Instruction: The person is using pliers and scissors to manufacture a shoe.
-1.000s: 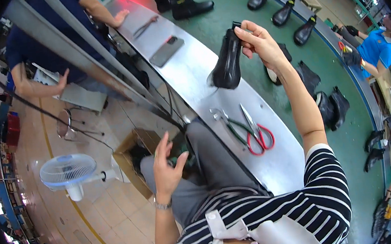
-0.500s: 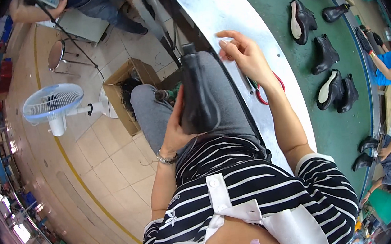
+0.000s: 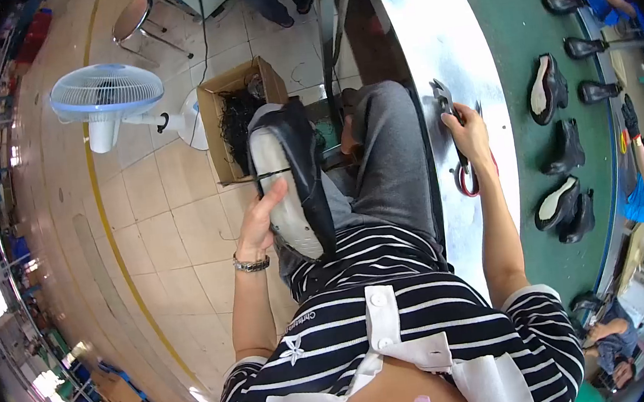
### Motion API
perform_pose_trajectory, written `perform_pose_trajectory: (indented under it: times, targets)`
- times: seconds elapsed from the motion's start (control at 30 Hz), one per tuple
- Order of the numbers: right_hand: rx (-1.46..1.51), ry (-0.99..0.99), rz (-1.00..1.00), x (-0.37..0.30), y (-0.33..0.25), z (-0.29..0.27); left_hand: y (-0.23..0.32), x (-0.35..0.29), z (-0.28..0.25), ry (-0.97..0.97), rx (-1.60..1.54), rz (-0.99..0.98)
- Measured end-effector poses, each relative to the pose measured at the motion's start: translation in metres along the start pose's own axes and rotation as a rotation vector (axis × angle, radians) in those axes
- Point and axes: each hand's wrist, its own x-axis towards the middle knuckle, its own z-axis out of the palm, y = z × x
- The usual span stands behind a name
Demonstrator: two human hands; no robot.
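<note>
Head view: the left hand (image 3: 257,219) grasps a black shoe (image 3: 310,179) above the person's lap, its pale underside (image 3: 285,209) turned up toward the camera. The thumb lies flat across that underside, while the remaining fingers are mostly hidden behind the shoe. A thin dark strip crosses the pale part, just beyond the thumb tip. At the edge of the desk (image 3: 469,36), the right hand (image 3: 472,136) has its thumb and fingers closed around the handles of metal pincers (image 3: 442,93), whose head points away from the person; whether they are lifted clear, I cannot tell. Red-handled scissors (image 3: 468,183) lie just beside that wrist, partly covered.

The shoe looks fairly light, to be managed in one hand, with a stiff pale bottom and a smooth black upper that probably gives a little under pressure. Its glossy side may be slippery (the sheen suggests polished leather, or something like it), so the firmest hold should be across the middle, thumb on the underside and fingers wrapped around the upper. Neither shoe nor pincers seems fragile; the pincers look heavy for their size, rigid, and best held by the handles.
</note>
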Motion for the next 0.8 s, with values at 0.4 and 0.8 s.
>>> perform_pose_trajectory:
  times: [0.4,0.8]
  targets:
    - [0.726,-0.881,0.202,-0.066,-0.181,-0.03,0.01,0.037,0.042,-0.113,0.205,0.138]
    - [0.646,-1.158,0.319,-0.026,-0.239,-0.006,0.036,0.086,0.058,0.118,0.275,0.531]
